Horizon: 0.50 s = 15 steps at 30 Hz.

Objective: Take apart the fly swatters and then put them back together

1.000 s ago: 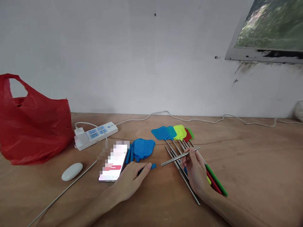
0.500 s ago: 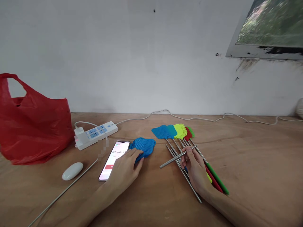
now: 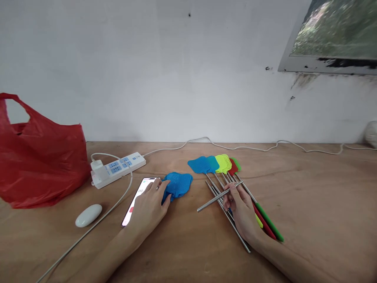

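Between thumb and fingers, my right hand [image 3: 240,208] pinches a thin metal rod [image 3: 210,203], which slants over the other handles. Under and beside that hand lie assembled fly swatters, with blue [image 3: 200,164], yellow-green [image 3: 223,162] and red [image 3: 232,168] heads and a green handle [image 3: 269,222]. Loose metal rods [image 3: 235,230] lie along their left side. My left hand [image 3: 150,206] reaches across the phone [image 3: 129,217], thumb and fingers closed about the near-left end of loose blue fly swatter heads [image 3: 179,184]. How many heads it grips is hidden.
A red plastic bag [image 3: 44,161] stands at the left. Near it are a white power strip [image 3: 118,169] with a plug in it, a white oval object [image 3: 88,215] and a loose cable [image 3: 97,224]. Another cord [image 3: 235,148] runs along the wall at the back.
My left hand has drawn back slightly to the left, its fingers now at the end of the blue heads. My right hand keeps its hold on the rod. The view has shifted a little.
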{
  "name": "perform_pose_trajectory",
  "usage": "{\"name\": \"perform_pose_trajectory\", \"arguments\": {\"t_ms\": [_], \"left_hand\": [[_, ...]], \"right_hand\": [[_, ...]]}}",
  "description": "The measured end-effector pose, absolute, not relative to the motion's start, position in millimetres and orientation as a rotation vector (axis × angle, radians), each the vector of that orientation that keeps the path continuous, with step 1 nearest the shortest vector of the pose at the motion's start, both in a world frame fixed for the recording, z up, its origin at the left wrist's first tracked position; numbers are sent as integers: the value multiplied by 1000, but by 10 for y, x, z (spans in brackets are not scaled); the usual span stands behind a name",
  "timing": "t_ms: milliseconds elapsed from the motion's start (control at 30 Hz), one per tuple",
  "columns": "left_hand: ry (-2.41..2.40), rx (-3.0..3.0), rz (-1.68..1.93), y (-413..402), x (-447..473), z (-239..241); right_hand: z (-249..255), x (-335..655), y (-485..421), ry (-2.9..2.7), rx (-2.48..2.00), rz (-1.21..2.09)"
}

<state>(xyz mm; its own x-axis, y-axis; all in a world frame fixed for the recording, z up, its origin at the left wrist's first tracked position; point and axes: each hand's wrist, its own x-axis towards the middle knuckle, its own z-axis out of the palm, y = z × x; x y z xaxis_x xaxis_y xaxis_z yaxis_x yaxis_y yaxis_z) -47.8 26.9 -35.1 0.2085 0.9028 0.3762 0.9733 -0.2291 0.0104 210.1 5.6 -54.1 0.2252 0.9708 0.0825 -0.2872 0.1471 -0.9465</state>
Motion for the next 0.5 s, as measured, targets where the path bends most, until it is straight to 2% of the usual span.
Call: {"name": "perform_pose_trajectory", "arguments": {"t_ms": [267, 500], "left_hand": [[-1363, -2608, -785, 84, -318, -374], [-1317, -2929, -933, -86, -190, -407]], "right_hand": [[-510, 2103, 43, -895, -949, 1157], [-489, 2090, 24, -1010, -941, 1202]]}}
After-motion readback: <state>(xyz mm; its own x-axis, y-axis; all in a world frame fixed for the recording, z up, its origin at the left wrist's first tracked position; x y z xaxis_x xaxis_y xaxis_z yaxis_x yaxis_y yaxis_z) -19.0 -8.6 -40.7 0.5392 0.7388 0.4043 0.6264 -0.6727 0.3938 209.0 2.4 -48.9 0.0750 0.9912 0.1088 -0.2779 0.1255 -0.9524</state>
